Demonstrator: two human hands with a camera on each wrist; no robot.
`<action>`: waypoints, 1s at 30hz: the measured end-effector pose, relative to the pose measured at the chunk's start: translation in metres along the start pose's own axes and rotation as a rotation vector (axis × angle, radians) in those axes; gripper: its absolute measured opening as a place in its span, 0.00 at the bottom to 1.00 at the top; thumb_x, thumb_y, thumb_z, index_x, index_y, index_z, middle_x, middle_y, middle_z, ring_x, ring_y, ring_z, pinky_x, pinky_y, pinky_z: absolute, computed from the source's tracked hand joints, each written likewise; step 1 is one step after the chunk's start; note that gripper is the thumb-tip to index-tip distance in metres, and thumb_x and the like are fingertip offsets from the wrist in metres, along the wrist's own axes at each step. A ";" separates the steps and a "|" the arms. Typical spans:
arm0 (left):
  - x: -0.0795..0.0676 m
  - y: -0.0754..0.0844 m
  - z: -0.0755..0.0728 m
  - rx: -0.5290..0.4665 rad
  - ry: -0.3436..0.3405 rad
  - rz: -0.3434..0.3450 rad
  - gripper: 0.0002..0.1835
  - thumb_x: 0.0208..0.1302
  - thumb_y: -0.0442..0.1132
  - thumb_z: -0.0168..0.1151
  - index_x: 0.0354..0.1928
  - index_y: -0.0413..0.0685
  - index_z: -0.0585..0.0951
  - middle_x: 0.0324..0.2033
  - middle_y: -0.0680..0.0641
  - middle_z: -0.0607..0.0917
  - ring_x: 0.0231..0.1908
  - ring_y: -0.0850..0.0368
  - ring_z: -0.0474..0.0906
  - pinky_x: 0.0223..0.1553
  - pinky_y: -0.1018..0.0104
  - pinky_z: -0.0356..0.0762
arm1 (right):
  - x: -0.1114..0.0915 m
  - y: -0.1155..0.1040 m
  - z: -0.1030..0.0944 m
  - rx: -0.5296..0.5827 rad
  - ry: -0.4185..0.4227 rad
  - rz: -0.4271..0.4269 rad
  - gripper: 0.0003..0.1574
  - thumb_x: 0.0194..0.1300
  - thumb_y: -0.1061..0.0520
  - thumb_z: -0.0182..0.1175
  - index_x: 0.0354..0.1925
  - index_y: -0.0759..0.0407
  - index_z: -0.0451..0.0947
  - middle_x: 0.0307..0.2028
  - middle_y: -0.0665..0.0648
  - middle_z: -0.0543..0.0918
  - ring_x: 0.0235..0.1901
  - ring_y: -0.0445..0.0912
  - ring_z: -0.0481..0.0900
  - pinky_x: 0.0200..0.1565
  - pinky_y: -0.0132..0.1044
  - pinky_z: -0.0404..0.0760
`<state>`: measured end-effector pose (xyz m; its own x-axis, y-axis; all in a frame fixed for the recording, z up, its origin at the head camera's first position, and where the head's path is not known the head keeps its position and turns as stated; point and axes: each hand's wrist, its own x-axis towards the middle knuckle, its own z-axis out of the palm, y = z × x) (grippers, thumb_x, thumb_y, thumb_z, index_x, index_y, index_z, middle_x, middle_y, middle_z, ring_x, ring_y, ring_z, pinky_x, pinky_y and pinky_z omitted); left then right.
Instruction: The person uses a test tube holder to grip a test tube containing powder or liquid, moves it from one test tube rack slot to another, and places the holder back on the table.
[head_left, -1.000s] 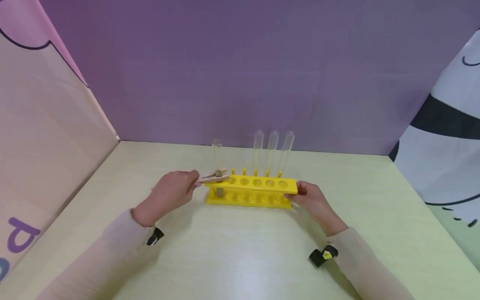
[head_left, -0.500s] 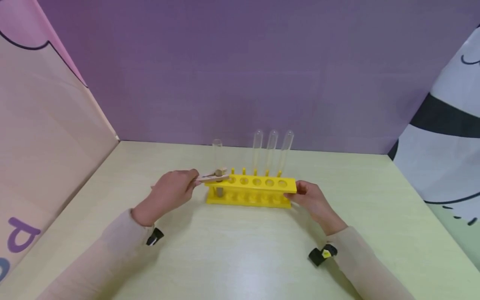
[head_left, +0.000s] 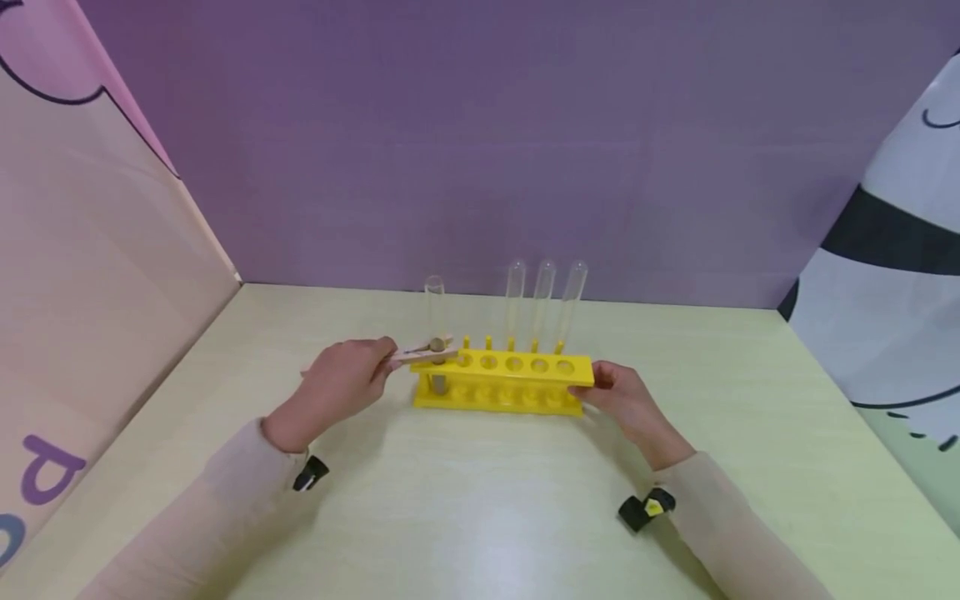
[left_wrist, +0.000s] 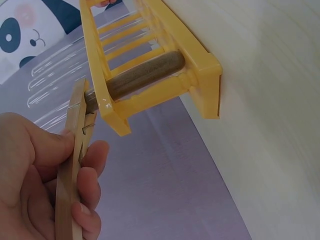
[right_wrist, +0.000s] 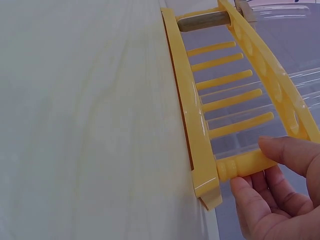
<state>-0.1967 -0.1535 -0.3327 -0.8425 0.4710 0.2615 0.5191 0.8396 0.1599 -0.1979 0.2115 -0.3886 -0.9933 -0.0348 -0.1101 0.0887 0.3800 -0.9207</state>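
Note:
My left hand [head_left: 337, 379] grips a wooden test tube holder [left_wrist: 65, 195], thumb on one side and fingers curled round the other. The holder's jaws sit around a glass test tube [head_left: 435, 310], just above the top plate of a yellow test tube rack [head_left: 498, 407]. That tube stands upright in the leftmost hole, open end up, its lower part filled with grey-brown matter [left_wrist: 150, 75]. At the rack's right end, my right hand [head_left: 622, 404] pinches the end post [right_wrist: 250, 164] between thumb and fingers. The rack's base is on the table.
Three clear test tubes [head_left: 515, 292] stand upside down on pegs along the rack's back. The pale wooden table [head_left: 480, 500] reaches back to a purple wall [head_left: 480, 150]. Printed panels stand at the left [head_left: 90, 250] and right [head_left: 900, 333].

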 end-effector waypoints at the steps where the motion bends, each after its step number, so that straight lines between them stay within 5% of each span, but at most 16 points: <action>1: 0.000 0.000 0.000 -0.001 0.003 0.000 0.07 0.63 0.39 0.62 0.36 0.42 0.78 0.18 0.53 0.74 0.16 0.59 0.62 0.20 0.69 0.63 | 0.000 0.000 0.000 0.001 -0.001 -0.001 0.18 0.59 0.66 0.62 0.47 0.73 0.73 0.39 0.56 0.80 0.35 0.44 0.73 0.37 0.30 0.76; 30: 0.005 0.002 -0.015 0.001 0.083 -0.018 0.08 0.64 0.39 0.60 0.39 0.40 0.80 0.18 0.52 0.75 0.16 0.58 0.63 0.19 0.67 0.63 | -0.001 -0.003 0.000 0.008 -0.005 0.024 0.18 0.60 0.65 0.62 0.48 0.72 0.73 0.39 0.56 0.80 0.35 0.45 0.72 0.37 0.30 0.76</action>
<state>-0.1973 -0.1534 -0.3168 -0.8367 0.4319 0.3367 0.5039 0.8479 0.1647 -0.1972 0.2104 -0.3856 -0.9905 -0.0308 -0.1341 0.1131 0.3730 -0.9209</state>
